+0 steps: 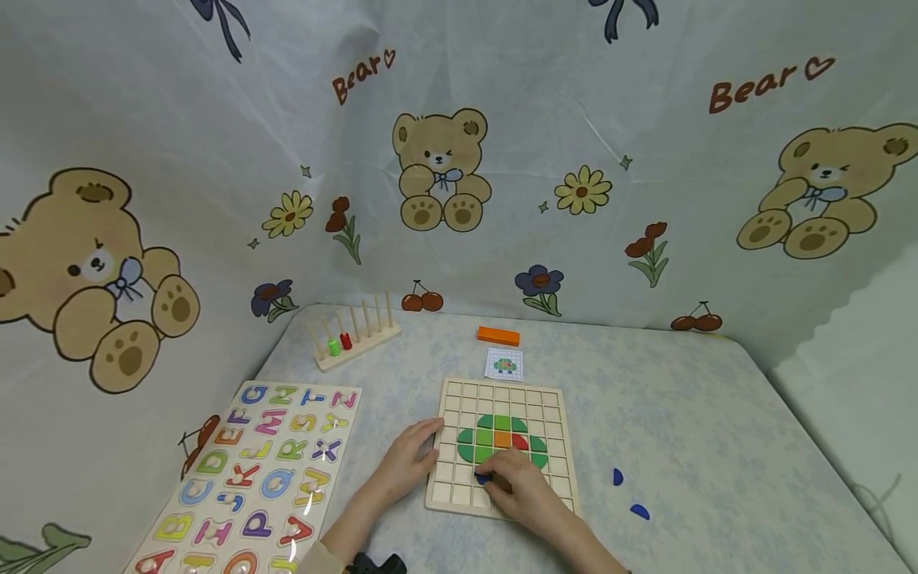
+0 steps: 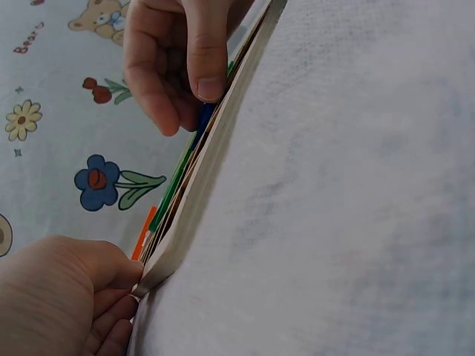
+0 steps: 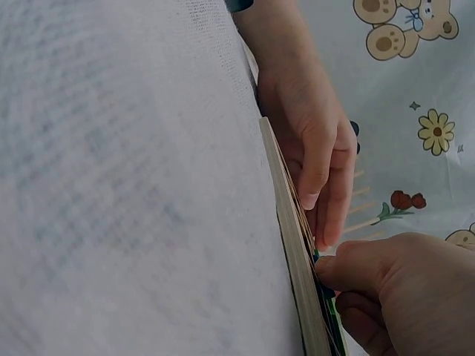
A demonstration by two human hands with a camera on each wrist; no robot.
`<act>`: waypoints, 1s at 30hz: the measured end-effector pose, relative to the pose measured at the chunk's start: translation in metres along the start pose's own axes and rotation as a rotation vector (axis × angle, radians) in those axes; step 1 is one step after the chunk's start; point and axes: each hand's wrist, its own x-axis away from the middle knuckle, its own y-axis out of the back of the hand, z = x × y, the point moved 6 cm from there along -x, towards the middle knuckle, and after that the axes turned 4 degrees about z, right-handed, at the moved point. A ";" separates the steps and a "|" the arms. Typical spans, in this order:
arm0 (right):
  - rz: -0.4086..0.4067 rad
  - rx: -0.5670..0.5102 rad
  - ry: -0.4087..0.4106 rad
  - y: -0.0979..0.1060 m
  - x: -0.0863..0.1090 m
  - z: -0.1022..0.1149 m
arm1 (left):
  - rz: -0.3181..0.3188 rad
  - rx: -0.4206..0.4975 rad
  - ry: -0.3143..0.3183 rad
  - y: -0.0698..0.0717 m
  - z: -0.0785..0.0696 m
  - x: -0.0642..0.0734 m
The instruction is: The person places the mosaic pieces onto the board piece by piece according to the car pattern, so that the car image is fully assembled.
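A square wooden grid board (image 1: 453, 493) lies on the table, with green, orange and red pieces forming a rounded shape in its cells. At the board's left edge, my left hand (image 1: 406, 466) holds the rim; the left wrist view shows its thumb (image 2: 111, 261) at the corner. My right hand (image 1: 527, 490) is over the lower middle of the grid and pinches a small blue half-circle piece (image 1: 482, 478) between thumb and fingers. That blue piece (image 2: 202, 119) is close against the board's surface in the left wrist view. The right hand hides some lower cells.
Two blue half-circle pieces (image 1: 617, 477) lie right of the board. Behind it are a pattern card (image 1: 495, 373) and an orange block (image 1: 498, 336). An alphabet board (image 1: 240, 434) occupies the left, with a peg stand (image 1: 362, 345) beyond. A bear-print cloth (image 1: 502, 263) rises behind the table.
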 end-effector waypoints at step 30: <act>-0.015 -0.012 0.008 -0.002 -0.004 0.006 | 0.008 0.001 0.015 0.000 0.001 0.000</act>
